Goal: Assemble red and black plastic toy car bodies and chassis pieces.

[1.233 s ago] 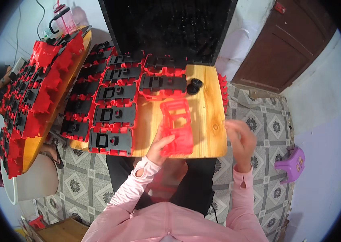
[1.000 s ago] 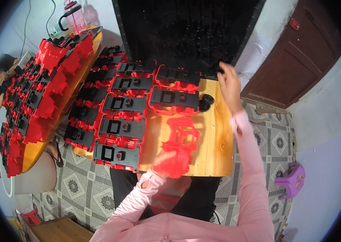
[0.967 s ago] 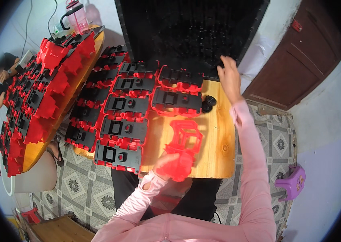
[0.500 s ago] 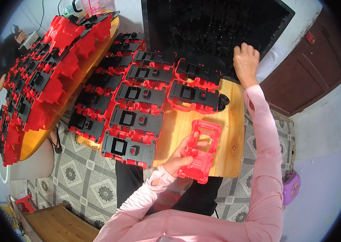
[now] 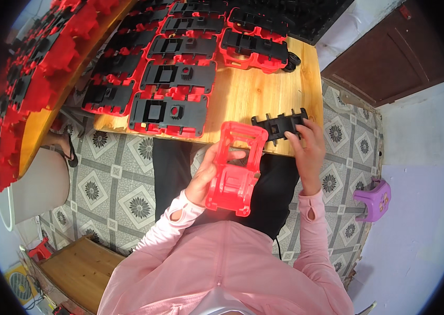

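Note:
My left hand [image 5: 209,173] grips a red plastic housing [image 5: 236,168] and holds it over my lap, just below the front edge of the wooden table [image 5: 256,94]. My right hand [image 5: 307,147] is shut on a black plastic insert [image 5: 279,126] with toothed edges, held at the table's front edge beside the red housing. The two parts are close together but apart.
Rows of assembled red-and-black housings [image 5: 169,113] cover the table's left and far parts. A second table [image 5: 33,79] at the left carries a heap of the same parts. A black tray [image 5: 306,16] lies at the far side. A purple stool [image 5: 371,199] stands on the tiled floor at right.
My right hand has come back from the black tray at the far side with a black insert and now holds it at the table's front edge. The red housing has dropped lower toward my lap.

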Tool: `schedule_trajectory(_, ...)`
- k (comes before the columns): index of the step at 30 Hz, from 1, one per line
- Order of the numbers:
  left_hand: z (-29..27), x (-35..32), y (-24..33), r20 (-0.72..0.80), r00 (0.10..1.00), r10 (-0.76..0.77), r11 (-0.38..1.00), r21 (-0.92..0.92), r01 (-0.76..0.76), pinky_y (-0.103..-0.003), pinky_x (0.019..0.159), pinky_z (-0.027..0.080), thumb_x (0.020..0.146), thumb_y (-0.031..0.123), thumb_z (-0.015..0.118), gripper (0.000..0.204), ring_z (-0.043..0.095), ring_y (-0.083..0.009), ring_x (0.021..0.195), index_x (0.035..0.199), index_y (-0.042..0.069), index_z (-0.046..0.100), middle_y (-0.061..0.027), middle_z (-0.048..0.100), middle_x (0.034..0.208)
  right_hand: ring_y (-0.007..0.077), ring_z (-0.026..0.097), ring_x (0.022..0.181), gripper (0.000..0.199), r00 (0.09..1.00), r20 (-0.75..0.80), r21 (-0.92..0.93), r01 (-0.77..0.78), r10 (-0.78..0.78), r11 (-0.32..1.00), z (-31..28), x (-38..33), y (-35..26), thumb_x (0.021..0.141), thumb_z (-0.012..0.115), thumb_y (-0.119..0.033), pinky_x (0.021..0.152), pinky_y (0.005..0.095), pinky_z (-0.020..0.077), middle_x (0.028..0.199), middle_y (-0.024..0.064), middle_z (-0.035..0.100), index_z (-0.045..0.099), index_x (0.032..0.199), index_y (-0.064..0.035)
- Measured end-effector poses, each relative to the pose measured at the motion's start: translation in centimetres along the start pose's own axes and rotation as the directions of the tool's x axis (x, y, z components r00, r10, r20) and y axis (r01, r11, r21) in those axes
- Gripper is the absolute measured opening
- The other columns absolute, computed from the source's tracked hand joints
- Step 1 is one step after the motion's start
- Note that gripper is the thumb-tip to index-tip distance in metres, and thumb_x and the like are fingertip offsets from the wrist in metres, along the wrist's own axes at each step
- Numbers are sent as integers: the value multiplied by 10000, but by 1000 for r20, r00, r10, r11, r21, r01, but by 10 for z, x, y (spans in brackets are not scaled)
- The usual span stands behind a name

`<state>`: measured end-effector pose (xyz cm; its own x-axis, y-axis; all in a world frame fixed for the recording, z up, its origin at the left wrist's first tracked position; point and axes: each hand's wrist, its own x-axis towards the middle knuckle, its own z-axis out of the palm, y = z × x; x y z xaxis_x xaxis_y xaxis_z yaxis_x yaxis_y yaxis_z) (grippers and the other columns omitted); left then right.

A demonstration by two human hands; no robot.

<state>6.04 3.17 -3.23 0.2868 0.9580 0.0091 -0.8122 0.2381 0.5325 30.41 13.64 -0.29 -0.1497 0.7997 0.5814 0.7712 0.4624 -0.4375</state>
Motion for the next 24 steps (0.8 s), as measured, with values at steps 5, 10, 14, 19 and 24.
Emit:
schedule_trajectory(5, 3, -29, -5, -61, 994, 93, 992, 91, -87, -459, 1005, 465, 889, 318, 658, 760, 496, -313, 1247, 1475, 171, 197, -209, 385, 1399, 331, 579, 1049, 430, 992, 127, -130, 26, -9, 991, -4, 4, -6, 765, 771, -230, 891, 412, 466, 1124, 134, 615, 627, 1133, -58)
schedule_trajectory(10, 6, -40, -5, -117, 989, 89, 993, 92, -79, -442, 1005, 463, 879, 327, 668, 777, 510, -296, 1222, 1477, 176, 196, -201, 404, 1386, 328, 511, 1150, 518, 887, 336, 23, 327, -315, 945, -12, 31, -1, 756, 756, -250, 964, 397, 422, 1152, 130, 614, 600, 1217, -74)
schedule_trajectory(14, 10, -47, -8, -147, 984, 102, 991, 98, -88, -430, 1006, 462, 876, 330, 672, 787, 518, -285, 1211, 1482, 179, 192, -192, 426, 1370, 288, 549, 1115, 437, 822, 471, -1, 363, -320, 932, -5, 36, 10, 816, 728, -198, 973, 377, 437, 1186, 119, 612, 606, 1206, -44)
schedule_trajectory(19, 9, -53, -9, -145, 986, 87, 995, 51, -81, -430, 1007, 460, 872, 305, 676, 793, 514, -284, 1219, 1486, 183, 189, -184, 430, 1373, 181, 619, 965, 281, 908, 213, 778, -382, 361, 499, 8, 20, 15, 930, 643, -152, 811, 302, 537, 1049, 76, 611, 576, 1158, -2)
schedule_trajectory(24, 8, -51, -12, -161, 983, 84, 996, 38, -79, -438, 1020, 446, 865, 260, 676, 786, 500, -282, 1236, 1484, 187, 198, -169, 428, 1382, 207, 704, 787, 294, 680, 439, 669, -684, 587, 293, 2, 1, 20, 996, 552, -203, 693, 273, 585, 984, 106, 651, 531, 1168, 35)
